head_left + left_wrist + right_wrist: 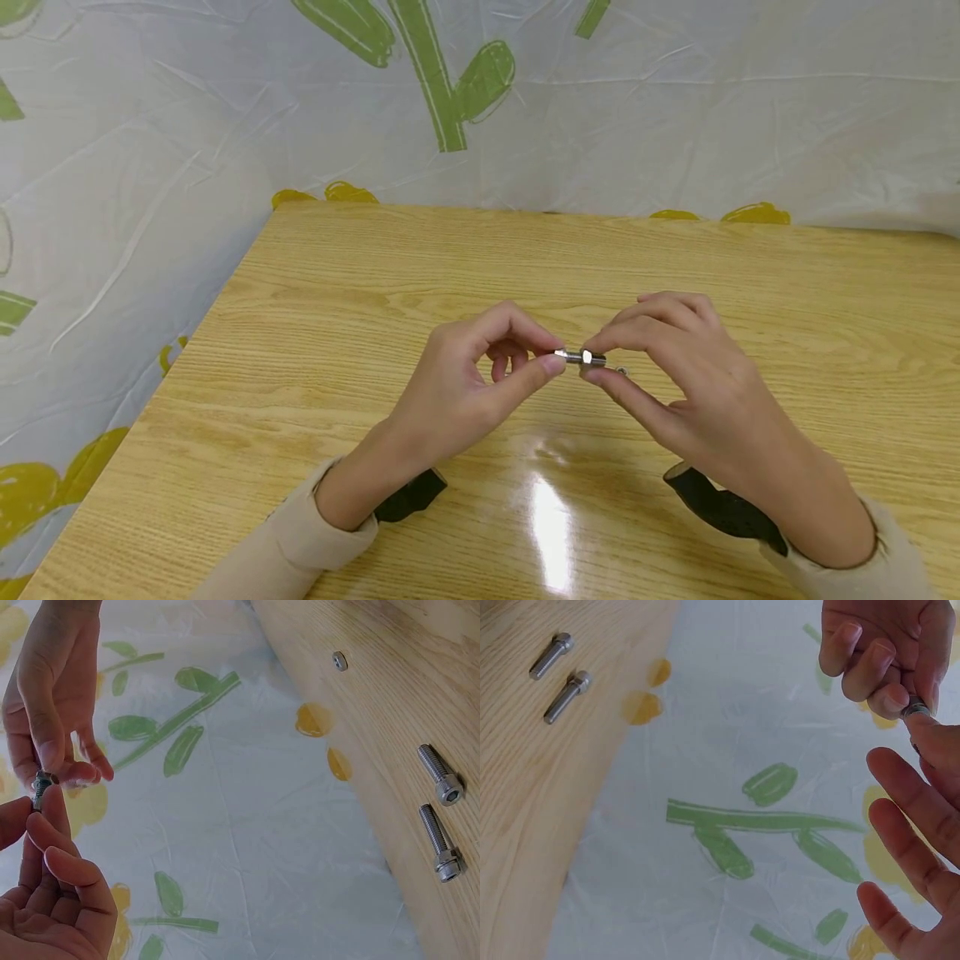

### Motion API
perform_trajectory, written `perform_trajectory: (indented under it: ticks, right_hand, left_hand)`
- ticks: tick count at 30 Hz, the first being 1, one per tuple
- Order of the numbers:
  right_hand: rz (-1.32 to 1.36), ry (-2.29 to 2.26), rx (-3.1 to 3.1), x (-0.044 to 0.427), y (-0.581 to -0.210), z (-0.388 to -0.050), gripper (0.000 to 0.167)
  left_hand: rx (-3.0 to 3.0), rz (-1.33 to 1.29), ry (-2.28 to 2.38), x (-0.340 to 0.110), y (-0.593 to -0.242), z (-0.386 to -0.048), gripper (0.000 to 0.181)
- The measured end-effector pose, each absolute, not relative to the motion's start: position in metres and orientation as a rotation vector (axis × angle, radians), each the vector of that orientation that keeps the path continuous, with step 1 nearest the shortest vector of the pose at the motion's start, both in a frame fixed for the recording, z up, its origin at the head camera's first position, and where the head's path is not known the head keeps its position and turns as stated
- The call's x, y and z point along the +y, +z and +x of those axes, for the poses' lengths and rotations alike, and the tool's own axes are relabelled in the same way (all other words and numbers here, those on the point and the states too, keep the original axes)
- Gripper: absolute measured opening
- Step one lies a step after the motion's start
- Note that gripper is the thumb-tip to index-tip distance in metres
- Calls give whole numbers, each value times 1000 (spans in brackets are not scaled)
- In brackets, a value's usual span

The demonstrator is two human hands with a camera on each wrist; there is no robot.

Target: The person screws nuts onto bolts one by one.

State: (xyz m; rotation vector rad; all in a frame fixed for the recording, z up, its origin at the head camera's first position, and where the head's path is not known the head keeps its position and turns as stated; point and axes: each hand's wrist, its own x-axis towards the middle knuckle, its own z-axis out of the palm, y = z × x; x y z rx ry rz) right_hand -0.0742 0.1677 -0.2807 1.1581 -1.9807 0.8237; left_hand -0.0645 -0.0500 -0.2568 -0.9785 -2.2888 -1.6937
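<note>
Between the two hands, over the table, a silver bolt point(573, 357) is held roughly level. My left hand point(457, 392) pinches its left end between thumb and index finger, the other fingers curled behind. With thumb and fingertips my right hand point(686, 375) grips a hex nut point(587, 358) around the bolt's shank, and the shank's tip pokes out to the right. In the left wrist view the bolt point(41, 791) is mostly covered by fingertips. Right beside the right thumb in the head view, a small loose nut point(621, 370) lies on the wood.
Two socket-head bolts, an upper one point(440, 775) and a lower one point(439, 844), lie side by side on the wooden table point(300, 375). The lower bolt carries a nut near its head. A patterned sheet point(600, 125) hangs behind the table and along its left side.
</note>
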Motion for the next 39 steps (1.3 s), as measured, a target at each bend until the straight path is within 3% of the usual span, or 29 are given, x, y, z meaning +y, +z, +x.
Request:
perform_trajectory:
  ticks: [30,36,39]
  right_hand:
    - [1159,683,-2125,170,-283,-73,19]
    - [1108,680,-2134,170,-280,-72,34]
    - [1101,677,-2137,170,-281,-72,32]
  left_hand:
    - [-2283,-1057,-1663,-48,-259,-64,4]
    - [-2280,-1060,-1656,-49,-259,-64,4]
    - [-2275,-1046,-1670,-49,-259,-64,4]
